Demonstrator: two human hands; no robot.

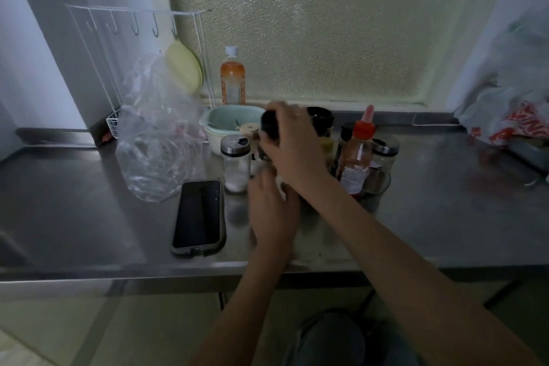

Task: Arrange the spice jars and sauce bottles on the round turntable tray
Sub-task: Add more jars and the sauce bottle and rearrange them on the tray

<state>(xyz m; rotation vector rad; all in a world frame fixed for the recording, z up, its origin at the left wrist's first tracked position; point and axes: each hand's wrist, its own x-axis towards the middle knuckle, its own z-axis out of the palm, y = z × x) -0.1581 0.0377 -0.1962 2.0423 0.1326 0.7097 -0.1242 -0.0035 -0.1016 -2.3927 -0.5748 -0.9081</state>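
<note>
My right hand [292, 142] grips a bottle with a black cap [269, 127] at the middle of the steel counter. My left hand [271, 208] rests just below it, fingers curled near the bottle's base; whether it holds anything is hidden. Left of the hands stands a glass spice jar [235, 165] with a metal lid and white powder. To the right stand a red-capped sauce bottle [358, 154], a dark bottle [344, 139], a second glass jar with a metal lid [383, 163] and a black-lidded jar [320, 119]. The turntable tray is hidden by my hands.
A phone [199, 217] lies near the counter's front edge. A crumpled clear plastic bag [154, 139] stands at the left, stacked bowls [225, 124] and an orange drink bottle [232, 80] behind. A white wire rack [133, 38] is at the back left, bags [511, 116] at the right.
</note>
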